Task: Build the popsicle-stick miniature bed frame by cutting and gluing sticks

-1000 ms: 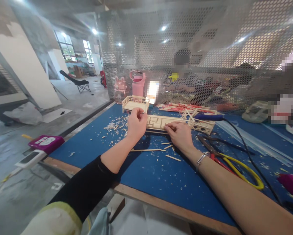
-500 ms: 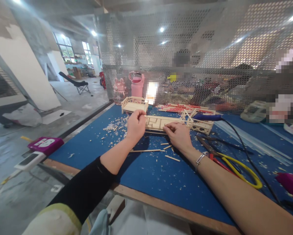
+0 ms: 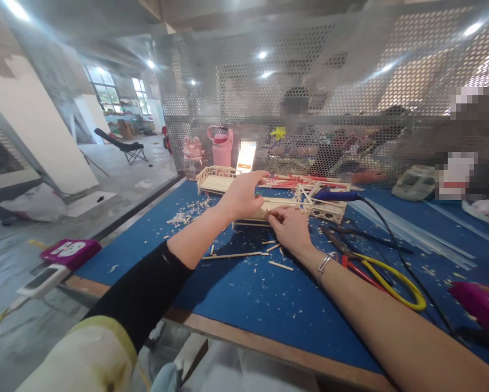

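A small model built of pale wooden sticks (image 3: 277,202) lies on the blue table mat. My left hand (image 3: 242,195) hovers over its left part, thumb and fingers apart with a gap between them. Against the model's front side, my right hand (image 3: 292,227) has its thumb and fingertips pinched together. Whether they grip the model or a small stick piece is hidden. A railed, bed-like stick model (image 3: 212,185) stands behind my left hand. To the right is another stick frame (image 3: 329,210), with a blue-handled corded tool (image 3: 337,195) lying across it.
Loose sticks (image 3: 231,255) and shavings litter the blue mat (image 3: 244,296). Pliers with red and yellow handles (image 3: 356,260) lie right of my right hand. Behind are red-and-pale sticks (image 3: 305,182), a lit phone (image 3: 246,158), a pink bottle (image 3: 221,149) and a perforated screen (image 3: 236,87).
My left hand has left its closed grip on the model's left end, moved right over it and opened. My right hand stays at the front side. The view has shifted slightly.
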`<state>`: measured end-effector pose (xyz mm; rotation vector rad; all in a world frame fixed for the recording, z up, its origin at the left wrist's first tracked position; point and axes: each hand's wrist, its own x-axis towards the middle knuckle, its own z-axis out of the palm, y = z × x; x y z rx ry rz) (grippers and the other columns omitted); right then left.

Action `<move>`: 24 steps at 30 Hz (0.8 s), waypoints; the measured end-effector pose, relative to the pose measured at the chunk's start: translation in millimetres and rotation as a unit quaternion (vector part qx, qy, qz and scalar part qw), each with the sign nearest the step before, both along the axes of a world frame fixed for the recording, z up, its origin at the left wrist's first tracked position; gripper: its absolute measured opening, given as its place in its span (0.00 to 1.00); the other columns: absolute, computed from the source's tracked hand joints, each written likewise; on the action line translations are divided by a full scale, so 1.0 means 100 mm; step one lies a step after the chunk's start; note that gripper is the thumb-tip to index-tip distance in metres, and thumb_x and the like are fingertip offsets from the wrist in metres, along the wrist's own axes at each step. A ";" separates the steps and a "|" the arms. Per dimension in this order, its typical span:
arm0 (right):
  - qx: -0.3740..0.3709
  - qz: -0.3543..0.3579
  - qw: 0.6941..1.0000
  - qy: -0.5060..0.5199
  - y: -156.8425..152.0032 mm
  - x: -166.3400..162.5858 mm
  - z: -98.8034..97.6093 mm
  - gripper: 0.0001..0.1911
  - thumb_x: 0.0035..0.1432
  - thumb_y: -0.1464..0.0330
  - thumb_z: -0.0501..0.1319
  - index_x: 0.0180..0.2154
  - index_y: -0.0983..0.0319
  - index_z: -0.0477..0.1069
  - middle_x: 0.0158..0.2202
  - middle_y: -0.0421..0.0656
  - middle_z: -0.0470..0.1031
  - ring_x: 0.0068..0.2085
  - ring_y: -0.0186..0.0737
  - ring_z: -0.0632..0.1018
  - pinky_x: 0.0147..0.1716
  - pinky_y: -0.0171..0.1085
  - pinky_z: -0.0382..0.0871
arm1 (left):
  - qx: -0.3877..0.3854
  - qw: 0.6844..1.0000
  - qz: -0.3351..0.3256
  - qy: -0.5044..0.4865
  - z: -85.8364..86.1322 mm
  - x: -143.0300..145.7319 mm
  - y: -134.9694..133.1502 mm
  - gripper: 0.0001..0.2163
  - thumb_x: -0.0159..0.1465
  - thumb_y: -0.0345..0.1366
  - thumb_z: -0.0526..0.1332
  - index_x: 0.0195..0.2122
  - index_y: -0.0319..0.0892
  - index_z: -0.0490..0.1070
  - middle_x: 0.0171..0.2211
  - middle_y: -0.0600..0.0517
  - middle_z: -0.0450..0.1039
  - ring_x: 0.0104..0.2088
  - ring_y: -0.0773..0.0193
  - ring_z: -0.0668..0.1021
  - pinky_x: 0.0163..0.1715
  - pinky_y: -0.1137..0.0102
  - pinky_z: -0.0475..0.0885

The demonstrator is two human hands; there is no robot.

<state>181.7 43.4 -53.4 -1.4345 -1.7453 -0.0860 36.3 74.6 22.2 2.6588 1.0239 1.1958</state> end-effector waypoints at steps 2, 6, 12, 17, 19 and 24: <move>0.003 0.009 1.000 0.009 0.00 0.00 0.00 0.10 0.52 0.65 0.57 0.27 0.60 0.76 0.27 0.43 0.77 0.32 0.42 0.74 0.37 0.40 0.62 | 0.044 0.994 0.059 -0.086 -0.12 0.01 -0.10 0.14 0.50 0.24 0.55 0.38 0.40 0.67 0.33 0.49 0.71 0.35 0.63 0.72 0.38 0.69 0.66; 0.015 0.014 1.000 0.018 0.00 -0.01 0.00 0.10 0.52 0.63 0.58 0.26 0.60 0.76 0.29 0.44 0.78 0.33 0.42 0.74 0.38 0.40 0.63 | -0.029 0.978 0.122 -0.165 -0.34 -0.01 -0.33 0.04 0.56 0.33 0.55 0.32 0.41 0.67 0.21 0.55 0.66 0.21 0.69 0.68 0.26 0.73 0.63; 0.018 0.012 1.000 0.010 0.00 -0.01 -0.01 0.09 0.52 0.64 0.59 0.27 0.60 0.75 0.30 0.44 0.78 0.34 0.42 0.74 0.38 0.41 0.63 | -0.115 0.978 0.138 -0.106 -0.46 0.00 -0.39 0.09 0.58 0.36 0.54 0.28 0.42 0.73 0.16 0.56 0.68 0.19 0.68 0.69 0.25 0.73 0.62; 0.045 0.022 0.998 -0.025 -0.01 0.01 -0.03 0.10 0.54 0.64 0.57 0.28 0.60 0.75 0.31 0.45 0.77 0.35 0.43 0.72 0.38 0.41 0.62 | -0.144 0.977 0.129 -0.091 -0.56 0.00 -0.31 0.10 0.58 0.37 0.57 0.36 0.43 0.76 0.20 0.52 0.74 0.25 0.62 0.75 0.29 0.70 0.68; 0.071 0.044 0.995 -0.063 -0.04 -0.01 -0.03 0.10 0.55 0.66 0.56 0.28 0.60 0.75 0.32 0.45 0.76 0.37 0.44 0.71 0.39 0.42 0.61 | -0.155 0.977 0.106 -0.100 -0.58 -0.02 -0.30 0.10 0.58 0.39 0.58 0.36 0.43 0.76 0.24 0.52 0.76 0.26 0.62 0.76 0.30 0.69 0.69; 0.114 0.093 0.982 -0.116 -0.17 -0.03 0.07 0.12 0.56 0.67 0.52 0.32 0.61 0.74 0.35 0.45 0.77 0.39 0.42 0.72 0.41 0.40 0.61 | -0.130 0.982 0.028 -0.132 -0.52 -0.04 -0.36 0.08 0.58 0.39 0.58 0.32 0.44 0.75 0.29 0.53 0.77 0.29 0.65 0.76 0.32 0.71 0.69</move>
